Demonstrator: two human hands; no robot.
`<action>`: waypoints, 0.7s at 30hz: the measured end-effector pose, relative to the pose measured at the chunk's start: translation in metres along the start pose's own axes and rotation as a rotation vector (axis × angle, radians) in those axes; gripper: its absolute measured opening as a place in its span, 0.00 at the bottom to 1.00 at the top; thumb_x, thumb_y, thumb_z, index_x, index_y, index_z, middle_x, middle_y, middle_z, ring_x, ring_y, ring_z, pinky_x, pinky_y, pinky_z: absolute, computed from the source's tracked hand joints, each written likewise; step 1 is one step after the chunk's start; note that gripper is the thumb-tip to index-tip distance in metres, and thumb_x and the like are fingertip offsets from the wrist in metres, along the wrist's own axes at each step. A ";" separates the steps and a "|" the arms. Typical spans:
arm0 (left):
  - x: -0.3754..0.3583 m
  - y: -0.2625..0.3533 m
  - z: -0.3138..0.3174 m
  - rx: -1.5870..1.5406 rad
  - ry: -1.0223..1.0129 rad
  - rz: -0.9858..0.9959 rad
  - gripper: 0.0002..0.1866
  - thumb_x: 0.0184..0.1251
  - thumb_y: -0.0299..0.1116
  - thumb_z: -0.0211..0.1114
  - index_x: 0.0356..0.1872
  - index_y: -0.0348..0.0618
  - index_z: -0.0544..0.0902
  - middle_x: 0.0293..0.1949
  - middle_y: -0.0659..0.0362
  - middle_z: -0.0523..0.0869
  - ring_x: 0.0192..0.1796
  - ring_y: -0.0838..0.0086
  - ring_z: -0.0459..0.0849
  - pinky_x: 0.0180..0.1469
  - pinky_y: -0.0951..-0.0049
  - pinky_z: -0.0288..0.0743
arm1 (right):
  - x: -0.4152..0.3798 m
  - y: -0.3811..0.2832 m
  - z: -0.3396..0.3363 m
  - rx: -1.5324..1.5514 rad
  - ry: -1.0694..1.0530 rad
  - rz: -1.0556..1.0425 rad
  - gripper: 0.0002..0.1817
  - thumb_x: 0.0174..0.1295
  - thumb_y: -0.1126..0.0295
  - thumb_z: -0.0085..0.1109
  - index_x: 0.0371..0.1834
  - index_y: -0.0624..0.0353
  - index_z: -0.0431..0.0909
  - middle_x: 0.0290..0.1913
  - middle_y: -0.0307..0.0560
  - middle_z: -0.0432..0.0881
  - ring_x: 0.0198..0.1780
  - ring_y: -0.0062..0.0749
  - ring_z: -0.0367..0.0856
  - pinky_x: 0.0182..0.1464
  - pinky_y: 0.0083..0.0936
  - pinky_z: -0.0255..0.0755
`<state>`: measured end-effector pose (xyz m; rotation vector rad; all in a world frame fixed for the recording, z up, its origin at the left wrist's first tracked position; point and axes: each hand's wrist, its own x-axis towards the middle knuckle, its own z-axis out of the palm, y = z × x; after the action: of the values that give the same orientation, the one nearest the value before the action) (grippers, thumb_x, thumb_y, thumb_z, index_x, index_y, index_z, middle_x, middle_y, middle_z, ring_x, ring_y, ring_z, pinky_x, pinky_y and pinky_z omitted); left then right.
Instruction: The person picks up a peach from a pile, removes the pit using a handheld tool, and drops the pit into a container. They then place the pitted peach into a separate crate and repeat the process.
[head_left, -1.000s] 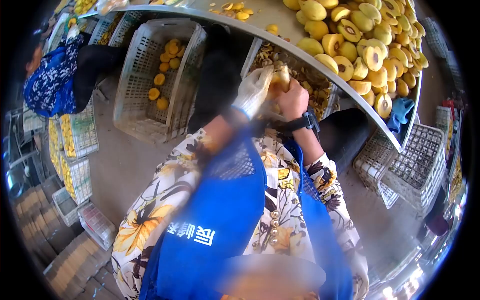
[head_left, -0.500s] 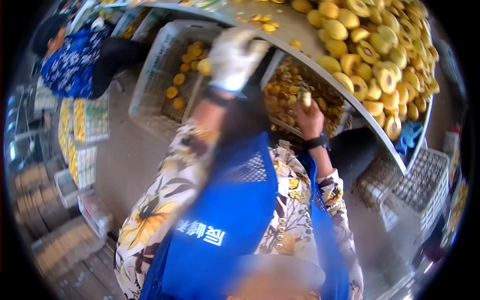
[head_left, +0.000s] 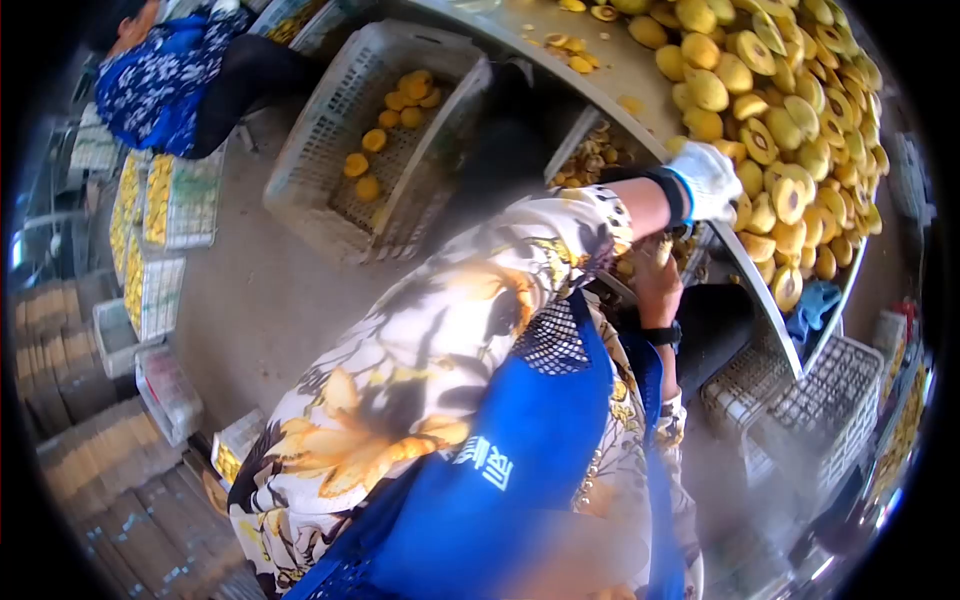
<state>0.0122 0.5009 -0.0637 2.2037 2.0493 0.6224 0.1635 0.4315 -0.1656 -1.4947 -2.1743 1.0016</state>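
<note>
My left hand [head_left: 708,182], in a white glove, reaches across my body to the near edge of a heap of yellow peach halves [head_left: 790,200]. Its fingertips are at the fruit and largely hidden by the glove's back. Below it, my bare right hand [head_left: 657,290] is closed around a small pale-handled tool [head_left: 663,252], held upright close to the table edge. The tool's working end is hidden. Many peach halves lie cut side up, with hollow or brown centres.
A grey plastic crate [head_left: 300,165] with several peach halves [head_left: 373,140] stands at the left. A scrap-filled bin [head_left: 597,152] sits under the metal table's rim [head_left: 620,112]. More crates [head_left: 835,400] stand at the right. Another person [head_left: 165,85] sits at upper left.
My left hand has swung from above the grey crate rightward to the peach heap, its sleeve now crossing my body. My right hand still holds the tool, slightly lower in view.
</note>
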 end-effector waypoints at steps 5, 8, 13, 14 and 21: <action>0.003 -0.041 0.016 -1.084 0.156 -0.230 0.13 0.54 0.43 0.64 0.35 0.46 0.83 0.33 0.56 0.85 0.32 0.70 0.83 0.36 0.72 0.76 | -0.009 -0.048 -0.030 0.205 0.226 -0.016 0.18 0.52 0.64 0.62 0.43 0.62 0.75 0.28 0.51 0.81 0.30 0.39 0.81 0.36 0.28 0.72; -0.023 -0.028 -0.050 -1.519 0.198 -0.514 0.17 0.61 0.42 0.59 0.43 0.39 0.80 0.35 0.61 0.82 0.32 0.81 0.79 0.28 0.83 0.73 | 0.003 -0.068 -0.052 0.401 0.354 -0.026 0.18 0.52 0.68 0.62 0.44 0.64 0.74 0.28 0.46 0.81 0.32 0.29 0.81 0.37 0.24 0.72; -0.067 -0.034 -0.038 -0.894 0.334 0.098 0.18 0.61 0.33 0.54 0.52 0.38 0.72 0.46 0.54 0.78 0.45 0.67 0.76 0.46 0.74 0.69 | 0.034 -0.092 -0.061 0.282 0.430 -0.227 0.18 0.53 0.67 0.62 0.45 0.64 0.72 0.32 0.48 0.81 0.31 0.27 0.79 0.38 0.24 0.72; -0.072 -0.027 -0.042 -0.944 0.327 0.048 0.18 0.63 0.32 0.52 0.53 0.38 0.71 0.48 0.52 0.77 0.48 0.64 0.76 0.50 0.72 0.69 | 0.036 -0.093 -0.056 0.486 0.305 -0.160 0.19 0.54 0.66 0.61 0.46 0.64 0.72 0.32 0.49 0.80 0.31 0.27 0.79 0.37 0.23 0.72; -0.087 -0.005 -0.042 -1.711 0.502 -0.738 0.25 0.70 0.51 0.42 0.47 0.37 0.75 0.45 0.56 0.79 0.44 0.77 0.77 0.48 0.77 0.72 | 0.022 -0.124 -0.037 0.261 0.213 -0.032 0.22 0.52 0.56 0.60 0.41 0.64 0.72 0.32 0.64 0.78 0.36 0.55 0.78 0.37 0.38 0.72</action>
<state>-0.0091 0.4082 -0.0480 0.3201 1.1420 1.8276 0.0927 0.4395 -0.0557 -1.3718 -1.8368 1.0194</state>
